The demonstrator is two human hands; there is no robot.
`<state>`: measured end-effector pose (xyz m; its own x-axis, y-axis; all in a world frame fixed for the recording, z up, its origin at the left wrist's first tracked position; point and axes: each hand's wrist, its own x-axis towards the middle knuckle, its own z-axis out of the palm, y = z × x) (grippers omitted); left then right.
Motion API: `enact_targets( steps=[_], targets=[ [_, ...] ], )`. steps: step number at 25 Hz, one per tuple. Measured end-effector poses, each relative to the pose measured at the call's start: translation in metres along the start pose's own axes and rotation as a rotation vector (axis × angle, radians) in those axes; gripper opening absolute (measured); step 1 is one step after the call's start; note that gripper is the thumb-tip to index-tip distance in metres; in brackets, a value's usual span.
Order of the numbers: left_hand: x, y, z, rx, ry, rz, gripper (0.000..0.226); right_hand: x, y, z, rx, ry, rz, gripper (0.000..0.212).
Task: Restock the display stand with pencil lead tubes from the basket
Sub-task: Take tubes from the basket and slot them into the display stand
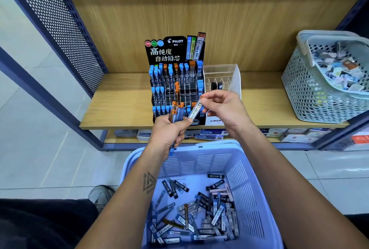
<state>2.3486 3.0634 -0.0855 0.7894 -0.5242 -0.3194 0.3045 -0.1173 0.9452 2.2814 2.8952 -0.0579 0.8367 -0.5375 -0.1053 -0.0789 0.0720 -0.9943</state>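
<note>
- Right hand [223, 109] raised in front of the display stand [176, 81], thumb and fingertips pinched on the orange-capped top of a single lead tube [196, 108], remaining fingers curled.
- Tube slanted, lower end reaching down to the left hand [169, 131], touching or just beside its thumb.
- Left hand wrapped tight round a bundle of tubes [176, 112], orange and blue caps sticking up above the fist, one blue end poking out below.
- Both hands held above the far rim of the blue basket [247, 189], just short of the stand's front row.
- Stand on the wooden shelf [119, 109], tiered slots partly filled with blue- and orange-capped tubes, several slots bare.
- Clear acrylic holder [229, 75] just right of the stand.
- Loose tubes [199, 214] scattered over the basket floor.
- Pale green basket [311, 93] at the shelf's right end, heaped with small packets.
</note>
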Motion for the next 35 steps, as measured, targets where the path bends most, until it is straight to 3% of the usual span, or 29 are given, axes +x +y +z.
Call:
enact_targets(
  steps=[6,9,17,22,26,35],
  targets=[
    [0.017,0.001,-0.011,-0.129,0.152,-0.046,0.012,0.027,-0.023,-0.018,-0.149,0.340,-0.267,0.014],
    [0.019,0.001,-0.011,-0.162,0.150,-0.070,0.016,0.036,-0.021,-0.010,-0.337,0.306,-0.369,0.013],
    [0.024,-0.001,-0.019,-0.186,0.152,-0.077,0.022,0.040,-0.001,0.006,-0.583,0.139,-0.326,0.014],
    [0.021,0.000,-0.019,-0.181,0.138,-0.081,0.027,0.033,0.018,0.014,-0.820,0.057,-0.416,0.012],
    [0.019,0.000,-0.018,-0.179,0.131,-0.085,0.022,0.030,0.023,0.013,-0.888,0.102,-0.504,0.012],
    [0.018,0.001,-0.020,-0.190,0.126,-0.094,0.030,0.027,0.035,0.013,-0.926,0.089,-0.461,0.012]
  ],
)
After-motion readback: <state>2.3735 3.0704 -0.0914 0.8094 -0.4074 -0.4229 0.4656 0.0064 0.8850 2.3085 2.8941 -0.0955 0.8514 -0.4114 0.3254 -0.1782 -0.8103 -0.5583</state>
